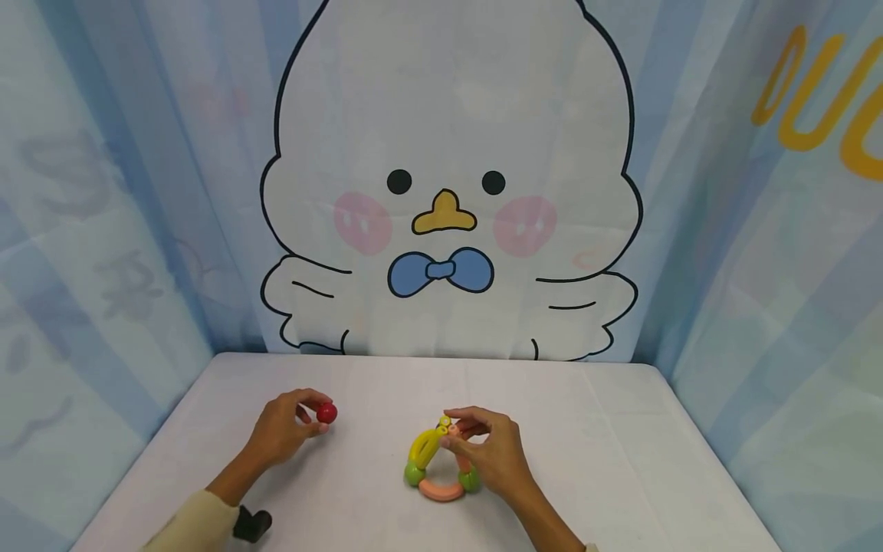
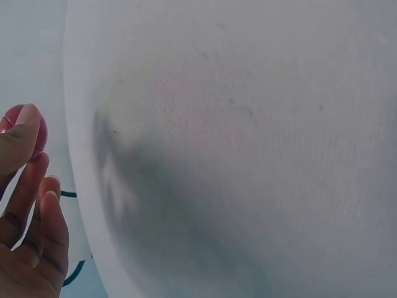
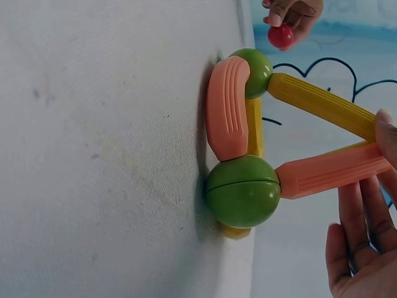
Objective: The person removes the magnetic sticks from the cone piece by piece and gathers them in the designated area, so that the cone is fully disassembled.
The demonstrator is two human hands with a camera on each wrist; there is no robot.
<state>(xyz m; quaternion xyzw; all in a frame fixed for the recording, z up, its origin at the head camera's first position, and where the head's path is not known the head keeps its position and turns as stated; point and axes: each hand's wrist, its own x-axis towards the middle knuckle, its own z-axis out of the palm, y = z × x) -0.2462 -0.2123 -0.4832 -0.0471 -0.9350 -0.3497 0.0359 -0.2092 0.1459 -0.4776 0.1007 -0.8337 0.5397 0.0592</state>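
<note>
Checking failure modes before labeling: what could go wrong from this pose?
The red ball sits only in the left hand's fingertip pinch, so it may slip and roll off the table. The right hand pinches the rods' apex; letting go could collapse the toy frame.

No readable text, labels, brands or numbers anywhere. Only candidate was on the backdrop curtain (image 1: 793, 230): orange outlined shapes (image 1: 814, 100) at the upper right of the cartoon chick print (image 1: 448, 153), cut off by the frame edge, looked like letter fragments but couldn't be read. Faint grey marks (image 1: 124, 284) on the curtain left of the chick were too washed out to tell. Toy pieces and desk (image 1: 621, 445) carried no markings.
</note>
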